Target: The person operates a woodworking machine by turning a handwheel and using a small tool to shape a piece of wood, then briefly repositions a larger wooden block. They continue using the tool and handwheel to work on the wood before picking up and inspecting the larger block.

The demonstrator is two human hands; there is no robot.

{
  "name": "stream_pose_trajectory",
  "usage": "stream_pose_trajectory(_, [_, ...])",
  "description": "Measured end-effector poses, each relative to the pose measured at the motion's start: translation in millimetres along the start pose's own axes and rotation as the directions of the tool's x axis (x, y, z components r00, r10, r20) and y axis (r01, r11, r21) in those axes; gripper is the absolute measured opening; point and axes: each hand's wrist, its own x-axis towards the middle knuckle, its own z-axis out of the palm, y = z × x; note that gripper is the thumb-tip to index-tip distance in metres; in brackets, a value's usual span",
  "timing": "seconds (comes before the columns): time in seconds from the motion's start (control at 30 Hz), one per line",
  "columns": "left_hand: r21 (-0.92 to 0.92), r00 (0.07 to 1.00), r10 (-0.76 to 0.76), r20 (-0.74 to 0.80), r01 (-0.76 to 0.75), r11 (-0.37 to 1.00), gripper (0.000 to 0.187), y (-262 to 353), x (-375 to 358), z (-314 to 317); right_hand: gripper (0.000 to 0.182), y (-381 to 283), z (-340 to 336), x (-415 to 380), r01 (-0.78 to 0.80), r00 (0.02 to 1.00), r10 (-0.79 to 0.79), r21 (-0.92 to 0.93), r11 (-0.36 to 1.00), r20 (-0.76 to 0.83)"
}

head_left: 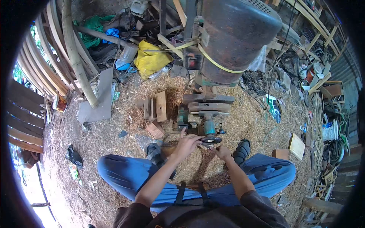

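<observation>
A black handwheel [211,140] sits at the front of a floor-standing machine, below its teal metal housing [209,127]. My left hand [186,146] reaches the wheel's left side, its fingers closed at the rim and its thumb pointing up towards the machine. My right hand [222,152] is closed at the wheel's lower right edge, its fingertips partly hidden. Above the wheel is a dark metal vise [208,107] with horizontal jaws. A large rusty motor housing [237,41], with a yellow strap around it, looms over the vise.
Wooden blocks [161,106] stand left of the vise, with a reddish block [155,130] below them. Wood shavings [243,125] cover the floor. A yellow sack [151,60] and a leaning pole [78,64] are at the upper left. A pale board [296,146] lies at right.
</observation>
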Motion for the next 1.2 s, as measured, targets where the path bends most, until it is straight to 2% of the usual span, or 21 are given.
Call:
stream_pose_trajectory(0.07, [0.017,1.0,0.013,-0.01,-0.013,1.0,0.023,-5.4,-1.8,4.0,0.083,-2.3,-2.2,-0.4,-0.01,1.0,0.01,-0.015,1.0,0.001])
stream_pose_trajectory(0.17, [-0.013,0.999,0.009,-0.045,-0.01,1.0,0.022,-16.1,-8.4,10.6,0.083,-33.6,-19.7,-21.6,-0.029,0.995,0.032,-0.039,0.999,0.095])
stream_pose_trajectory(0.23, [0.043,0.984,0.064,-0.165,-0.058,0.997,0.021,-24.3,-10.7,5.3,0.069,-71.1,-16.6,-35.4,-0.081,0.992,0.052,-0.257,0.963,-0.117])
stream_pose_trajectory(0.33, [0.014,0.988,0.052,-0.143,-0.051,0.999,0.018,-21.8,-11.7,0.1,0.058,-89.8,-21.8,-46.0,-0.099,0.98,0.054,-0.238,0.966,-0.19])
stream_pose_trajectory(0.47, [-0.033,0.986,-0.002,-0.165,-0.003,0.999,0.017,-17.0,-13.2,1.5,0.057,-101.4,-36.4,-50.3,-0.155,0.986,0.133,-0.268,0.951,-0.097])
stream_pose_trajectory(0.53, [-0.039,0.988,0.006,-0.153,-0.012,0.999,0.017,-17.9,-11.9,2.2,0.053,-94.9,-44.6,-46.6,-0.115,0.988,0.083,-0.248,0.962,-0.134])
stream_pose_trajectory(0.6, [-0.039,0.99,0.008,-0.14,-0.013,0.999,0.018,-21.2,-12.0,1.3,0.05,-83.4,-58.2,-39.6,-0.129,0.967,0.101,0.108,0.986,0.233])
stream_pose_trajectory(0.63, [-0.056,0.993,0.01,-0.121,-0.017,0.998,0.019,-21.7,-11.2,1.3,0.042,-76.1,-51.6,-28.5,-0.189,0.948,0.122,0.212,0.959,0.295])
stream_pose_trajectory(0.67, [-0.072,0.995,0.013,-0.096,-0.02,0.997,0.021,-22.3,-10.8,1.6,0.042,-66.1,-42.7,-22.3,-0.188,0.947,0.12,0.214,0.959,0.298])
stream_pose_trajectory(0.73, [-0.083,0.997,0.014,-0.071,-0.02,0.996,0.022,-22.6,-10.2,1.5,0.039,-62.8,-36.2,-20.1,-0.228,0.937,0.014,0.582,0.78,0.349])
stream_pose_trajectory(0.8, [-0.094,0.999,0.01,-0.04,-0.014,0.995,0.023,-15.0,-11.5,-2.3,0.033,-60.1,-31.1,-12.8,-0.225,0.934,-0.002,0.594,0.772,0.357])
stream_pose_trajectory(0.87, [-0.208,0.984,-0.161,0.079,0.174,0.962,0.026,4.8,-10.5,-11.8,0.023,-48.6,-31.7,-4.6,-0.429,0.813,-0.104,0.709,0.56,0.573])
stream_pose_trajectory(0.9, [-0.204,0.982,-0.164,0.09,0.179,0.962,0.026,2.0,-10.1,-7.6,0.019,-45.6,-34.8,-4.9,-0.545,0.743,-0.175,0.735,0.403,0.646])
stream_pose_trajectory(0.97, [-0.378,0.981,-0.161,0.107,0.19,0.906,0.03,-5.0,-7.3,-0.7,0.019,-47.6,-34.0,-3.9,-0.591,0.712,-0.199,0.728,0.348,0.673])
stream_pose_trajectory(1.07, [-0.274,0.981,-0.155,0.113,0.181,0.945,0.032,-7.4,-6.7,-3.6,0.019,-41.8,-10.9,14.0,-0.679,0.65,-0.207,0.681,0.273,0.731])
stream_pose_trajectory(1.13, [-0.255,0.978,-0.168,0.125,0.195,0.947,0.032,-10.5,-7.1,-3.0,0.018,-40.0,-14.5,11.1,-0.724,0.63,-0.33,0.685,0.077,0.703])
stream_pose_trajectory(1.2, [-0.241,0.975,-0.183,0.129,0.21,0.948,0.032,-11.7,-6.2,-0.9,0.013,-43.6,-11.8,6.5,-0.732,0.647,-0.283,0.68,0.029,0.708])
